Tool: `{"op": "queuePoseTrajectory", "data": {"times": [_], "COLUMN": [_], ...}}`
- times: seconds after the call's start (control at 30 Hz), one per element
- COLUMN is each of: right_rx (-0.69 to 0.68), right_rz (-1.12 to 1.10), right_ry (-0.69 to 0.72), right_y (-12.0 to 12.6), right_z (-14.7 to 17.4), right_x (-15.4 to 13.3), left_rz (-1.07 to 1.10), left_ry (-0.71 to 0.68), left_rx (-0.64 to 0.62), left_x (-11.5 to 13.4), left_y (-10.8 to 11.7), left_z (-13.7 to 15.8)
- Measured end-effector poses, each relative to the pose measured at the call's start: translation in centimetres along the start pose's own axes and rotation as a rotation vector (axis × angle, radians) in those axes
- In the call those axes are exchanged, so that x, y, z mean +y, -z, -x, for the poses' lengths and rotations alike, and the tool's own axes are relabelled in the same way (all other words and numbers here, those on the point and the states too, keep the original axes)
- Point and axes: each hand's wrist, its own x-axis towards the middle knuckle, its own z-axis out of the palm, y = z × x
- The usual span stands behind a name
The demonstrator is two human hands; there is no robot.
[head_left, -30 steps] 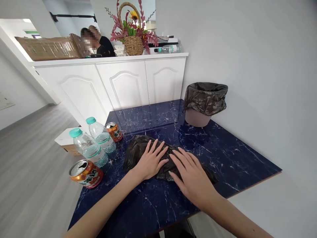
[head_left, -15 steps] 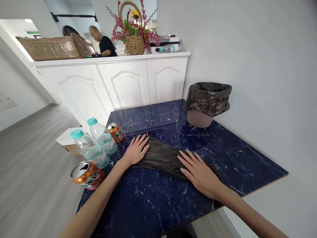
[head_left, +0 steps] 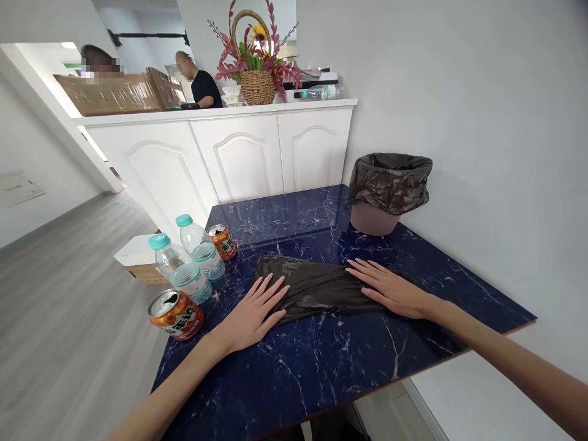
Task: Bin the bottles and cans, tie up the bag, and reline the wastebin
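— What has changed since a moment ago?

— The left hand [head_left: 252, 312] has slid back toward the near side and the right hand [head_left: 392, 289] has gone out to the right, so the black plastic bag [head_left: 316, 286] now lies stretched into a long flat strip between them.

— How do the fingers stand?

— Both hands lie palm down with fingers spread and flat. They grip nothing, only press on the bag: the left on its left end, the right on its right end.

— Where is the bag?

— In the middle of the blue marbled worktop [head_left: 321, 367], lying flat.

— What else is about?

— Left of the left hand, near the edge, an orange can [head_left: 177, 315] lies on its side, with two water bottles [head_left: 184, 278] just behind it and a second can [head_left: 223, 241] farther back. A bin [head_left: 388, 193] lined with a dark bag stands at the far right by the wall.
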Motion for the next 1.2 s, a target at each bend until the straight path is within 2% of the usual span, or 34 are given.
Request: {"op": "queuePoseTrajectory", "data": {"times": [0.1, 0.2, 0.33, 0.47, 0.63, 0.77, 0.9, 1.0, 1.1, 1.13, 1.2], "right_rx": [-0.002, 0.007, 0.106, 0.264, 0.294, 0.296, 0.357, 0.372, 0.350, 0.348, 0.381], "right_rz": [0.020, 0.050, 0.126, 0.159, 0.039, -0.049, -0.202, -0.502, -0.853, -0.941, -1.087], "right_ry": [0.011, 0.010, 0.039, 0.091, 0.142, 0.089, 0.044, -0.003, -0.105, -0.169, -0.389], "right_y": [0.0, 0.3, 0.6, 0.4, -0.9, -2.9, -3.7, -2.5, -1.1, -0.9, -1.2], "right_z": [-0.3, -0.5, -0.6, -0.8, -2.2, -4.1, -5.5, -5.2, -3.4, -2.5, -0.3], "right_x": [1.1, 2.5, 2.5, -2.0, -10.8, -16.6, -20.3, -22.1, -23.1, -23.3, -23.7], "left_rz": [-0.023, -0.016, 0.018, -0.043, -0.177, -0.230, -0.160, -0.082, 0.025, 0.066, 0.167], "left_ry": [0.028, 0.043, -0.043, -0.148, -0.273, -0.331, -0.397, -0.343, -0.204, -0.151, -0.040], "left_rx": [-0.056, -0.060, -0.003, 0.093, 0.230, 0.351, 0.449, 0.479, 0.551, 0.589, 0.664], "left_x": [-0.1, -0.4, -0.4, -0.6, -0.5, 2.4, 6.7, 8.1, 7.3, 6.9, 5.9], "left_y": [0.0, 0.5, 1.6, 1.8, 1.6, 3.2, 6.3, 8.1, 8.3, 8.0, 7.0], "left_z": [0.7, 1.0, 1.8, 2.5, 1.8, 0.8, 1.0, 2.1, 3.8, 4.3, 5.0]}}
